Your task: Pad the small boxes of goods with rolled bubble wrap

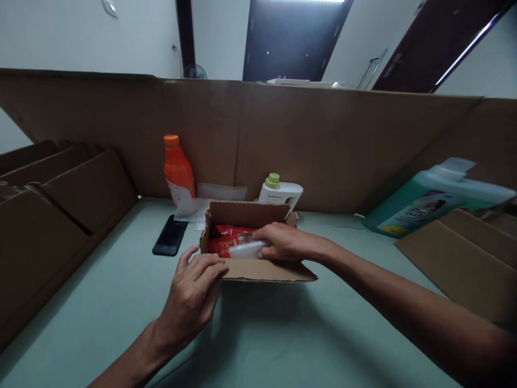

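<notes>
A small open cardboard box (246, 214) sits in the middle of the pale green table (283, 334). Red packets (226, 240) lie inside it. My right hand (280, 242) reaches into the box from the right and grips a clear plastic-wrapped item (246, 250) on top of the red packets. My left hand (194, 293) rests on the box's near left corner, fingers curled against the front flap (266, 271), holding it steady.
A black phone (170, 235) lies left of the box. Behind stand an orange bottle (177, 170) and a white bottle with a green cap (280, 192). A teal jug (432, 196) lies at right. Cardboard walls (323, 145) and stacked cardboard (52, 210) surround the table.
</notes>
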Demonstrator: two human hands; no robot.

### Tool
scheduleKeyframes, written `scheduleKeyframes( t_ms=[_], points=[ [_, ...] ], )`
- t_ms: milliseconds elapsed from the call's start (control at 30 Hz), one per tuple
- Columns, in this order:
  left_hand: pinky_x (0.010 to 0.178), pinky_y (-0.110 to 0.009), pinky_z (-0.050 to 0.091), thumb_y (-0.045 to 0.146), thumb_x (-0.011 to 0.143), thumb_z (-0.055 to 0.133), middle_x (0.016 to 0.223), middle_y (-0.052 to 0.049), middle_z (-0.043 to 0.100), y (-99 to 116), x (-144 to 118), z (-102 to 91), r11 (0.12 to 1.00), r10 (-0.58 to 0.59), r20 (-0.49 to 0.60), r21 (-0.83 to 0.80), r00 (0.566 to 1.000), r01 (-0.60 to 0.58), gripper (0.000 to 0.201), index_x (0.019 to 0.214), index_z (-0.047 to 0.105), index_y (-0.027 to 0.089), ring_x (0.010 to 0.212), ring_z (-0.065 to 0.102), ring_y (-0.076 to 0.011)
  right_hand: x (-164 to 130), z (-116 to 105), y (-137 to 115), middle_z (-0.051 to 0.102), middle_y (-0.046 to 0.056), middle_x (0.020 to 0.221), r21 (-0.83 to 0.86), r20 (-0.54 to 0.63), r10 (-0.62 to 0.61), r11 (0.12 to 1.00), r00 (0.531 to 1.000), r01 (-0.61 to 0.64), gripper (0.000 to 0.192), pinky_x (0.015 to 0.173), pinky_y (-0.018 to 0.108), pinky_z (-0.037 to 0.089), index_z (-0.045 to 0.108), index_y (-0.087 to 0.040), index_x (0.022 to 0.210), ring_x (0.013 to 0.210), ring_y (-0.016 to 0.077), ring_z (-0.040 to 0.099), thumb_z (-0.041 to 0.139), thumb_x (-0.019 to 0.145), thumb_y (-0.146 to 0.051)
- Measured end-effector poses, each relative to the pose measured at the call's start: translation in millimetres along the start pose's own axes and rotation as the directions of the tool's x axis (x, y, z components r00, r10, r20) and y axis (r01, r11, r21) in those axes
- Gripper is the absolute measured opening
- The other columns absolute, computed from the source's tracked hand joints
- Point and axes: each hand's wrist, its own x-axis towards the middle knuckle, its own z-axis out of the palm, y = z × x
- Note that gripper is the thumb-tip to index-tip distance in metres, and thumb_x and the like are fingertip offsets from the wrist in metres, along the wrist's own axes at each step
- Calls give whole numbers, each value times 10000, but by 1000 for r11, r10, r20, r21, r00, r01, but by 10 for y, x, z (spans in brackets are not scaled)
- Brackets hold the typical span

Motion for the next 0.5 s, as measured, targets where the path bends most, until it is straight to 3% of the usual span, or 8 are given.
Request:
scheduleKeyframes(
  t_ms=[100, 200, 333, 400, 500],
  points=[
    [1060, -416, 371, 88, 947, 526, 1018, -33, 737, -12, 88, -7, 999, -40, -36, -38, 999, 39, 278, 1201, 550, 199, 926, 684, -162, 169, 93, -54, 740, 27, 718, -129, 95, 4, 992, 995, 8, 116, 537, 246, 411, 742, -217, 770, 641, 170, 669, 654, 763, -141],
    [963, -388, 417, 92, 952, 529, 986, -31, 746, -12, 167, 8, 999, -40, -89, 4, 995, 41, 340, 1276, 516, 192, 853, 679, -159, 224, 69, -117, 725, 61, 659, -215, 51, 68, 975, 996, -56, 15, 548, 276, 453, 742, -197, 705, 626, 208, 685, 729, 709, -203],
    [904, -385, 426, 91, 951, 530, 1036, -58, 738, -20, 206, 42, 992, -8, -165, 122, 986, 28, 391, 1327, 494, 194, 900, 668, -183, 79, -139, -172, 733, 100, 710, -303, -81, 110, 944, 991, -130, 68, 640, 329, 491, 732, -183, 726, 721, 259, 702, 766, 689, -230],
    [887, -393, 427, 112, 944, 556, 1041, -69, 725, -28, 228, 64, 976, 6, -199, 216, 980, 37, 375, 1307, 519, 198, 931, 648, -207, 1, -238, -146, 730, 73, 732, -250, -145, 51, 965, 988, -86, 60, 654, 317, 472, 724, -199, 760, 727, 232, 684, 700, 782, -249],
    [886, -417, 432, 140, 926, 592, 1047, -82, 700, -27, 294, 105, 940, -3, -237, 330, 972, 83, 348, 1264, 559, 212, 972, 611, -250, -29, -316, -38, 671, 6, 673, 91, -9, -121, 988, 993, 122, 346, 599, 263, 428, 666, -201, 686, 633, 156, 614, 513, 949, -366]
  ],
)
